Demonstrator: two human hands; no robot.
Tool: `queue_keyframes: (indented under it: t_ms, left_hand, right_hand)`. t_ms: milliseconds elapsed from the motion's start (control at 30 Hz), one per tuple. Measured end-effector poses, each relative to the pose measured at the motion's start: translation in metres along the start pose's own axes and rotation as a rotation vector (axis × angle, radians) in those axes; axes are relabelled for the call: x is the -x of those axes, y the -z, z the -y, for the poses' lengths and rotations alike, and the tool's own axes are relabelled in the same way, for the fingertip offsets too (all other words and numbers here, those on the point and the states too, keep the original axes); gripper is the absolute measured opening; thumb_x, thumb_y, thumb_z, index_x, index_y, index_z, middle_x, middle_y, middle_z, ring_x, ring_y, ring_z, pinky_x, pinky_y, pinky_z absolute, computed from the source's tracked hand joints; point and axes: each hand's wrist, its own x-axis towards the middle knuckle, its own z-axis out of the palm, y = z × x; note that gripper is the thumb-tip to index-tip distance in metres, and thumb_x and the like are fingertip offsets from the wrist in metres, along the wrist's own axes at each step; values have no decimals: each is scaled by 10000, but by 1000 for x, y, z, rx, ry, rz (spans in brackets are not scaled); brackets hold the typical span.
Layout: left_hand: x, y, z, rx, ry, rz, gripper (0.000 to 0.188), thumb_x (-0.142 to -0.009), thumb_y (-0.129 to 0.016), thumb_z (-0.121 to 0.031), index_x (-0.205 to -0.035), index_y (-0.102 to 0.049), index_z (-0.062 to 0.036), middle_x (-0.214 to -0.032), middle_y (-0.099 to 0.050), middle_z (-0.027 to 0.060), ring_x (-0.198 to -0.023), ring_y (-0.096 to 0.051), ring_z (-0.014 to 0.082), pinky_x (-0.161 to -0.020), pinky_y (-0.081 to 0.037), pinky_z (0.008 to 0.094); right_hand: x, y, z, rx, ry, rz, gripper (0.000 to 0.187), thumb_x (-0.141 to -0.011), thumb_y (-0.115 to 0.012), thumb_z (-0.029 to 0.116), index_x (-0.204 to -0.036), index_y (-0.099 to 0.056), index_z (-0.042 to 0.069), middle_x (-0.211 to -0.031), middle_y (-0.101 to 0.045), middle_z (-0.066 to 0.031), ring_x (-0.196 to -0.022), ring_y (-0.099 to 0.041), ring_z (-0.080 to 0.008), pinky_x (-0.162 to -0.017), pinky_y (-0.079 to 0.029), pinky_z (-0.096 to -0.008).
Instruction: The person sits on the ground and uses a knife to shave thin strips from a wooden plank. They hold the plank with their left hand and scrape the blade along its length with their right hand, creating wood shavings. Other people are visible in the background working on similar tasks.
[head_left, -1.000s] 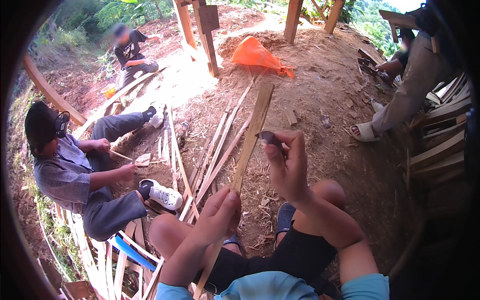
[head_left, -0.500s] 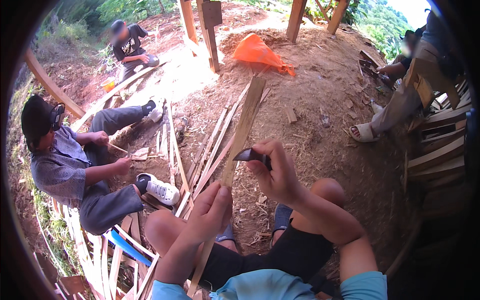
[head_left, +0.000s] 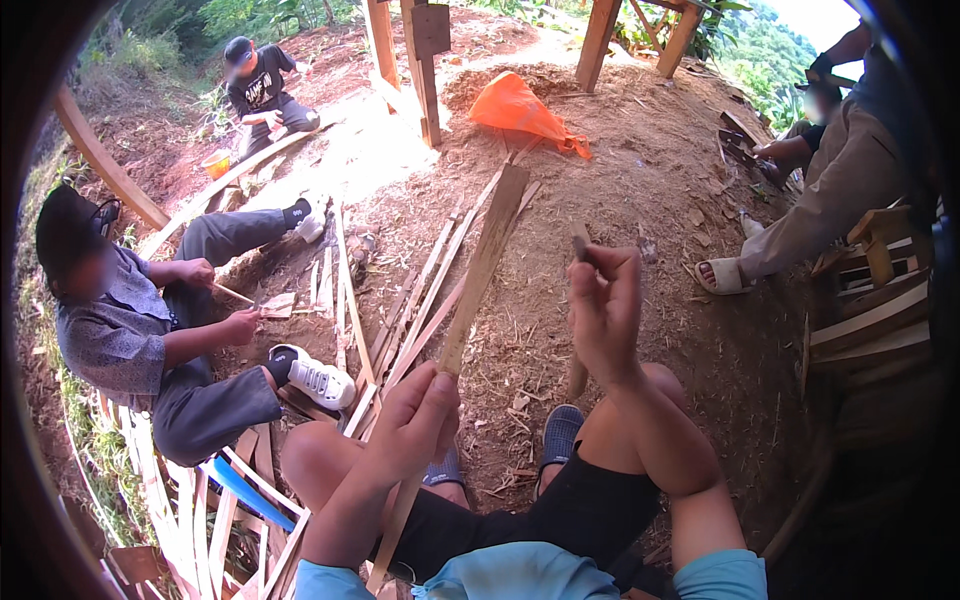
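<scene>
My left hand point(head_left: 412, 425) is closed round a long flat wooden strip point(head_left: 482, 265). The strip slants up and away from me, its lower end passing beneath my wrist beside my leg. To the right of the strip, and apart from it, my right hand point(head_left: 607, 310) is raised with its fingers closed on a knife point(head_left: 579, 246). Only a little of the knife's dark blade shows above the fingers; a brownish piece that looks like its handle point(head_left: 577, 378) shows below the hand.
Long wooden strips point(head_left: 425, 290) lie on the dirt ahead, with more heaped at lower left by a blue strip point(head_left: 250, 492). One seated person point(head_left: 120, 310) works at left. Others are far left and at right. An orange bag point(head_left: 520, 108) lies near wooden posts point(head_left: 422, 75).
My right hand has moved right, away from the strip, and turned upward with the knife. The left hand and the strip have stayed nearly still. The person at right has shifted.
</scene>
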Motion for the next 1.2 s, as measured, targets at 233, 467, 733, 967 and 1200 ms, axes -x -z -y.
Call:
queue_keyframes:
  t_ms: [233,467,733,967,1200]
  left_hand:
    - [2,-3,-7,-1,-25,-22,290,-975,-369,-287,-797,-435,-69,-498,-424,-12,-359,-389,64,-330,-291,202]
    - [1,-4,-10,-41,-32,-12,333,-970,-366,-333,-792,-445,-63,-491,-438,3,-351,-398,78,-328,-306,202]
    - [8,-9,5,-62,21,36,264,-978,-375,-253,-807,-426,-59,-504,-397,-34,-381,-362,43,-360,-284,204]
    - [3,8,4,-15,9,-34,273,-976,-374,-287,-828,-439,-66,-506,-416,-13,-369,-394,69,-341,-298,208]
    - [1,0,3,-126,3,-60,305,-974,-364,-316,-800,-432,-75,-501,-432,0,-365,-398,71,-334,-300,203]
  right_hand:
    - [22,-35,4,68,174,251,266,-891,-575,216,-993,-429,18,-792,-548,-103,-596,-551,-153,-517,-428,-272]
    - [17,-38,2,66,186,134,254,-897,-561,200,-994,-411,19,-848,-535,-91,-651,-538,-120,-542,-423,-252]
    - [-42,8,-11,71,-161,-359,230,-941,-483,254,-994,-412,42,-856,-478,-36,-619,-438,-58,-520,-395,-206]
    - [15,-23,6,-2,86,189,221,-912,-543,210,-985,-438,29,-776,-511,-50,-605,-479,-85,-529,-402,-245]
    - [18,-44,-6,43,174,223,233,-894,-567,190,-982,-430,23,-740,-543,-93,-567,-531,-149,-495,-406,-276]
